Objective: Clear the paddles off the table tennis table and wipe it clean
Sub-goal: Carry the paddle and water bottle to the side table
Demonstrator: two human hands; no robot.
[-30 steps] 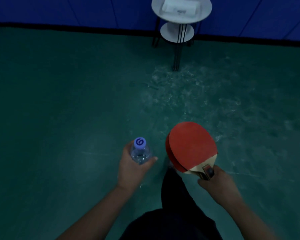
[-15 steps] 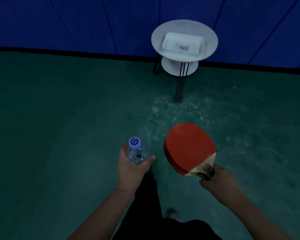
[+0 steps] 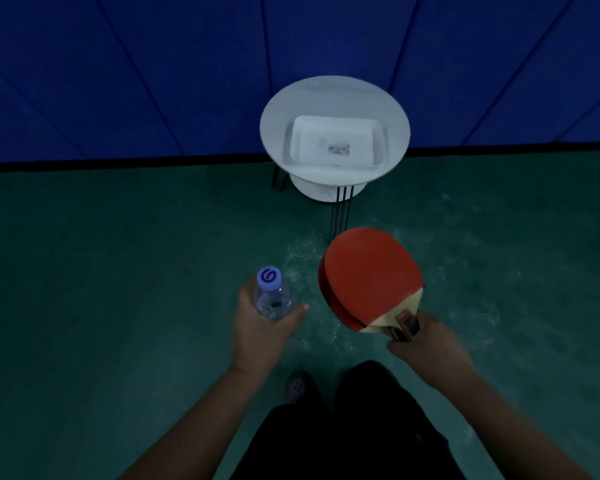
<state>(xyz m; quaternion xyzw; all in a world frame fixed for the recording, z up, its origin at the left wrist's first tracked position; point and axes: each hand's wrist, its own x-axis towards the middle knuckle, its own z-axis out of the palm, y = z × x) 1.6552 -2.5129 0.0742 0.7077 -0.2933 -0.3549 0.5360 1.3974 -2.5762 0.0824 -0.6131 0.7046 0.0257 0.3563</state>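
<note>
Two red paddles [image 3: 371, 277] are stacked together, and my right hand [image 3: 426, 344] grips their handles at the lower right. A clear water bottle [image 3: 272, 296] with a pale purple cap stands upright in the grip of my left hand [image 3: 262, 332], just left of the paddles. Both hands are held above the green floor. The table tennis table is not in view.
A small round white side table [image 3: 274, 133] stands straight ahead against the blue wall, with a white rectangular tray [image 3: 300, 131] on top and a lower shelf on thin black legs. My dark trouser legs and one shoe [image 3: 296, 388] show below. Scuffed green floor lies all around.
The white side table has come closer and lower in view as I walked toward it. Both hands keep the same hold on the bottle and the paddles.
</note>
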